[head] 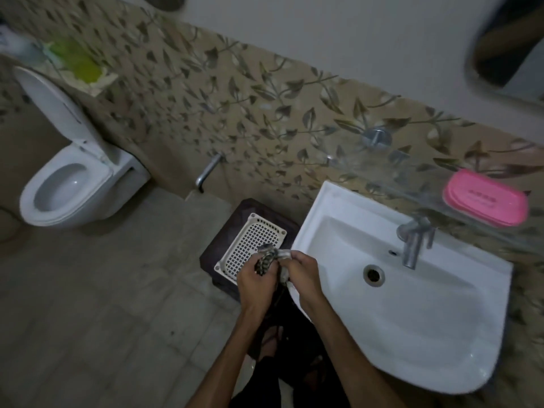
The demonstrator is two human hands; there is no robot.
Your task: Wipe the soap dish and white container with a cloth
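Both hands, left hand (255,276) and right hand (301,272), grasp a bunched cloth (266,259) above the white container (250,245), a perforated basket beside the sink (323,201). The pink soap dish (485,197) waits on the glass shelf; wiping seems about to start, needing the cloth gathered

Pink soap dish (485,197) closed on glass shelf (412,175).

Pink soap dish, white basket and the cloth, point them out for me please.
Soap dish (485,198): head view, middle of its pink lid, on the glass shelf.
Basket (255,240): head view, its white mesh, left of the sink.
Cloth (265,261): head view, the patterned bunch gripped by both hands.
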